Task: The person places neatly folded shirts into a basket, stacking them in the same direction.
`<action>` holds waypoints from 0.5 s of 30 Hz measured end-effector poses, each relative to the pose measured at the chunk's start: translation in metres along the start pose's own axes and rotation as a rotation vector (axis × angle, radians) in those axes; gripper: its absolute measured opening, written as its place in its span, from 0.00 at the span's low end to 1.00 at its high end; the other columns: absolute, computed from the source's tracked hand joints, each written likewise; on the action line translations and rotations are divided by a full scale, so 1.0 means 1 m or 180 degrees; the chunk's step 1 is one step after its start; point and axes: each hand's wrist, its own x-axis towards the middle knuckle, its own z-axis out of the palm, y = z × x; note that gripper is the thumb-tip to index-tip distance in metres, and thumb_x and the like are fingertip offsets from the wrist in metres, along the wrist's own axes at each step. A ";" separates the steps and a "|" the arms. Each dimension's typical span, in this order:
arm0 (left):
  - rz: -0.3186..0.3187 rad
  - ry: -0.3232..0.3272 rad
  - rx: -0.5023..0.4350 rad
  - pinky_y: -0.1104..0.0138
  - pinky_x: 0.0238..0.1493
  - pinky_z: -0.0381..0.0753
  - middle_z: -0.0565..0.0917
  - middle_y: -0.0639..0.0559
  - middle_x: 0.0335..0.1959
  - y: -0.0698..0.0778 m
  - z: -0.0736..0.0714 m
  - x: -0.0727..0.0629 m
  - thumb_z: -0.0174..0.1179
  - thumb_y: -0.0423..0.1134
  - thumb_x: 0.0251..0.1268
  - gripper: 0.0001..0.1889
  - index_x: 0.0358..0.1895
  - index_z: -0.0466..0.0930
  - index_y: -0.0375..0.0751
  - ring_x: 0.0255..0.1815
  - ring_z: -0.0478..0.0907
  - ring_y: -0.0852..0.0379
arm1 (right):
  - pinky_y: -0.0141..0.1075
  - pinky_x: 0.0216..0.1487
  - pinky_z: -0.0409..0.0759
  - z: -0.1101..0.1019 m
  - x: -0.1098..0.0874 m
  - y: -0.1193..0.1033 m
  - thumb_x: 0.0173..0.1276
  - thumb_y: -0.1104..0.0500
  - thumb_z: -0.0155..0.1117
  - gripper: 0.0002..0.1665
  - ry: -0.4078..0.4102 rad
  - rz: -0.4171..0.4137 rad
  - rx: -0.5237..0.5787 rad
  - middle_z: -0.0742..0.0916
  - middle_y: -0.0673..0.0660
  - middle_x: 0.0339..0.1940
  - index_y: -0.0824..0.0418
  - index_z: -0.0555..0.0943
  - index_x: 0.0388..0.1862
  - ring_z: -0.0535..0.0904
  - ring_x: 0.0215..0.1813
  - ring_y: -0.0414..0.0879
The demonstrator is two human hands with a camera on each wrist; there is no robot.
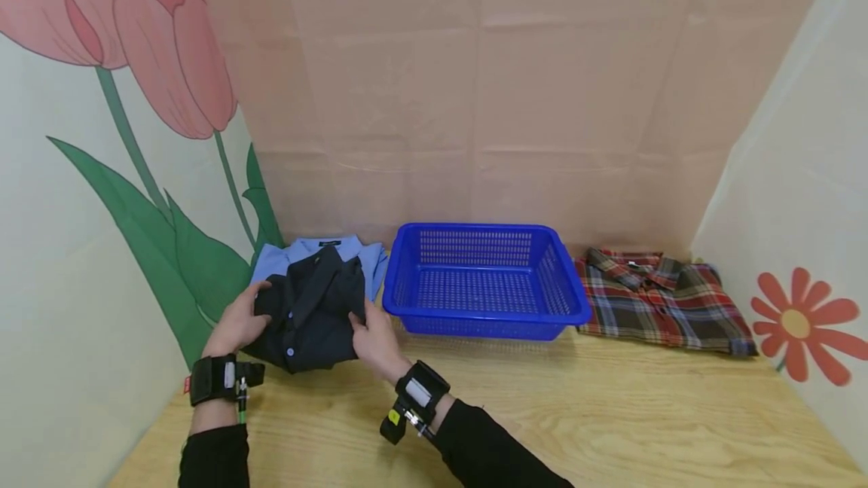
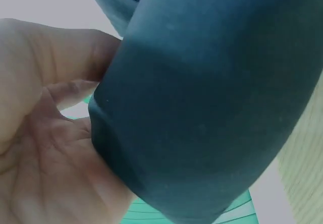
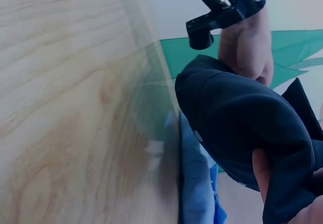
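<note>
Between the two hands is a folded dark shirt (image 1: 319, 322) with a collar and light buttons. The left hand (image 1: 242, 320) grips its left edge, thumb on top; in the left wrist view the dark cloth (image 2: 202, 113) fills most of the picture. On the right side, the right hand (image 1: 375, 339) pinches the other edge, and its fingers (image 3: 261, 171) press into the cloth in the right wrist view. The shirt is raised off the table there. Behind it lies a folded light-blue shirt (image 1: 346, 248), partly hidden by the dark one.
A blue plastic basket (image 1: 484, 328) with slotted walls stands right of the hands, nothing inside it. Farther right lies a folded plaid shirt (image 1: 664, 303). All rest on a wooden table (image 1: 610, 413), with a brown backdrop (image 1: 488, 96) behind and flower-printed panels at both sides.
</note>
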 end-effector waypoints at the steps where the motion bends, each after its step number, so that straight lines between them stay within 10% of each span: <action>1: -0.0022 0.0010 -0.0002 0.38 0.63 0.64 0.64 0.21 0.67 0.000 0.000 0.000 0.53 0.30 0.64 0.32 0.71 0.55 0.29 0.66 0.63 0.25 | 0.48 0.64 0.74 -0.001 0.001 0.000 0.77 0.62 0.49 0.19 0.0038 -0.0014 -0.0031 0.81 0.63 0.63 0.60 0.76 0.64 0.76 0.65 0.56; 7: -0.0338 -0.0187 -0.0004 0.38 0.67 0.61 0.58 0.17 0.68 0.003 0.000 0.001 0.51 0.37 0.73 0.35 0.72 0.45 0.20 0.69 0.57 0.23 | 0.46 0.63 0.76 -0.008 0.006 -0.003 0.77 0.60 0.50 0.16 0.0281 0.0043 -0.0033 0.83 0.59 0.61 0.59 0.79 0.58 0.77 0.64 0.53; 15: -0.0135 -0.0191 -0.0094 0.41 0.61 0.68 0.70 0.22 0.62 0.006 0.002 0.002 0.46 0.38 0.77 0.25 0.66 0.63 0.21 0.62 0.68 0.29 | 0.48 0.64 0.74 -0.022 0.012 -0.005 0.78 0.60 0.48 0.16 0.0234 0.0008 0.0299 0.81 0.61 0.62 0.61 0.78 0.59 0.76 0.65 0.53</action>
